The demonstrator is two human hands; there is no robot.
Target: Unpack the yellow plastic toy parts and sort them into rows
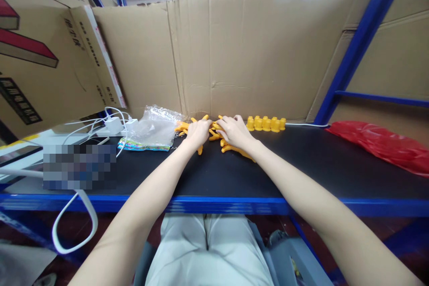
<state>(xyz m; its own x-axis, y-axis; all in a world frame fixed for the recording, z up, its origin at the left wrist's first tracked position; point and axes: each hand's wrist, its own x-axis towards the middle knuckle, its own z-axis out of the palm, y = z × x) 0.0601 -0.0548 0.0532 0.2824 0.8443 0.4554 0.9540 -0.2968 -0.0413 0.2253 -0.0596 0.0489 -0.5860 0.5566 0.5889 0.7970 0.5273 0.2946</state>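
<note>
In the head view, my left hand (pixel 198 133) is at the back of the black tabletop, its fingers closed over orange-yellow branching plastic pieces (pixel 182 127). Beside it, my right hand (pixel 236 130) has bent fingers on more of the same small pieces (pixel 215 134). The fingertips of both hands nearly meet, and they partly hide what they grip. A longer curved orange-yellow piece (pixel 234 148) lies under my right hand and wrist. Just right of that hand stands a row of several yellow cup-shaped pieces (pixel 266 124).
A clear plastic bag (pixel 156 129) lies left of my hands. Farther left are white chargers (pixel 114 125) with tangled cables. A red plastic bag (pixel 378 143) rests on the right. Cardboard (pixel 251 53) walls the back, and a blue rail (pixel 228 205) edges the front.
</note>
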